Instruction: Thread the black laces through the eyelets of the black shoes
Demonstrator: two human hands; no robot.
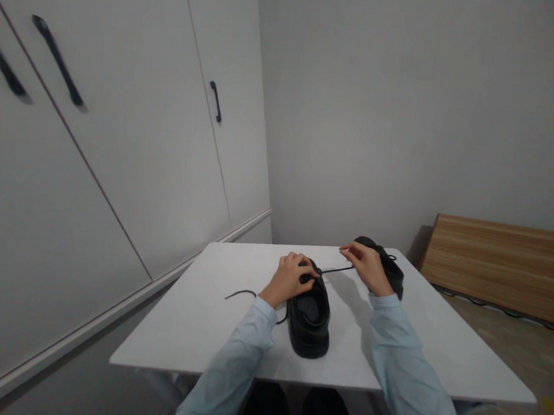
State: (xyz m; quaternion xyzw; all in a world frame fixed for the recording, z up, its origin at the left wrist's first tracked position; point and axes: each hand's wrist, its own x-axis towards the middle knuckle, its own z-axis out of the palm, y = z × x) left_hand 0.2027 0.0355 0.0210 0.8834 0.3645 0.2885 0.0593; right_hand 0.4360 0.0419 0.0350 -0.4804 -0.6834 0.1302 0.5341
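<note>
A black lace-up shoe (309, 331) rests on the white table with its heel toward me. My left hand (292, 277) is closed over the laced front part of this shoe, fingers curled at the eyelets. From there a black shoelace (334, 270) runs taut to the right, into my right hand (367, 265), whose fingers are pinched. The fingers partly hide the lace's end. The lace's other end (239, 293) lies loose on the table left of the shoe. Behind my right hand stands a second black shoe (393, 269), partly covered by that hand.
The white table (181, 328) has its far edge close to the grey wall (393, 111). White cabinets (148, 128) with dark handles line the left side. A wood-grain panel (503, 261) is to the right, beyond the table.
</note>
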